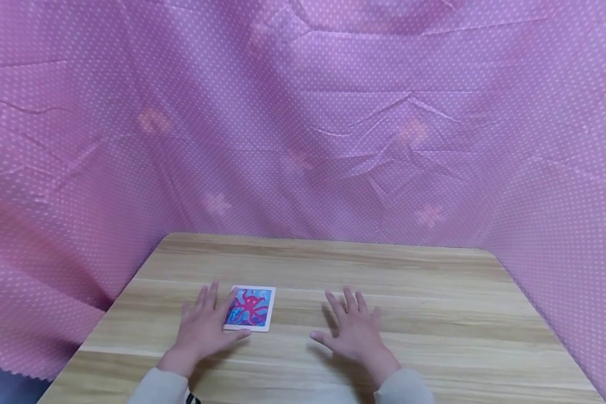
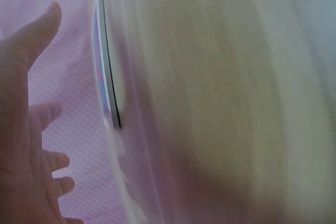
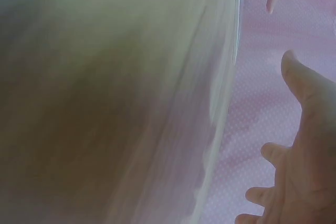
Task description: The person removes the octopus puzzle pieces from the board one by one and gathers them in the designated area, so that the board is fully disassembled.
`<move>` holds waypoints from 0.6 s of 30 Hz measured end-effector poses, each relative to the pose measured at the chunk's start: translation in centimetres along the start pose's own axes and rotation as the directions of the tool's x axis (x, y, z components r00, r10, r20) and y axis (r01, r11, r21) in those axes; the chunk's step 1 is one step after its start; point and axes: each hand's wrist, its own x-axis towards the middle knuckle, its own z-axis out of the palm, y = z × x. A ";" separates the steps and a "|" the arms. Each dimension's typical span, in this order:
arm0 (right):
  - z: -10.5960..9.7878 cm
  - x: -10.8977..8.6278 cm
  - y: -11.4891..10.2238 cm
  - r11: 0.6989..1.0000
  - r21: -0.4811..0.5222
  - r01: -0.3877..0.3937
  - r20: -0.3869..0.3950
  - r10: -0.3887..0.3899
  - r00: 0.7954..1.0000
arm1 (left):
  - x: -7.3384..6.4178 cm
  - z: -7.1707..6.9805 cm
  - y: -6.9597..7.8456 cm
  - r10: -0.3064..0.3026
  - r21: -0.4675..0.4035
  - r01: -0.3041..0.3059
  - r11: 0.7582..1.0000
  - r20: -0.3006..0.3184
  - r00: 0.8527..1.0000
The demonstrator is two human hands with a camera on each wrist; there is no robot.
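A square picture card with a pink octopus on a blue ground and a white border lies flat on the wooden table. In the head view my left hand, fingers spread, overlaps the card's left edge. The left wrist view shows the card edge-on as a thin slab, with a gap between it and the left hand. My right hand hovers over the table to the right of the card, fingers spread and holding nothing. In the right wrist view the right hand is likewise bare.
The light wood-grain table has rounded far corners. A pink cloth with white dots and faint flowers hangs behind it and along both sides. Pale sleeves cover both forearms at the near edge.
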 end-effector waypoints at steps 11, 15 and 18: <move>1.0 2.0 -3.4 0.996 0.073 0.056 0.076 -0.061 0.995 | -0.1 -0.1 -3.4 0.054 -0.028 -0.053 0.998 0.070 0.996; 1.5 2.8 -4.3 0.993 0.093 0.071 0.115 -0.082 0.990 | 0.0 -0.2 -4.2 0.083 -0.061 -0.078 0.995 0.091 0.992; 1.8 3.3 -5.0 0.991 0.102 0.086 0.139 -0.099 0.985 | 0.3 -0.3 -4.5 0.116 -0.084 -0.108 0.991 0.092 0.989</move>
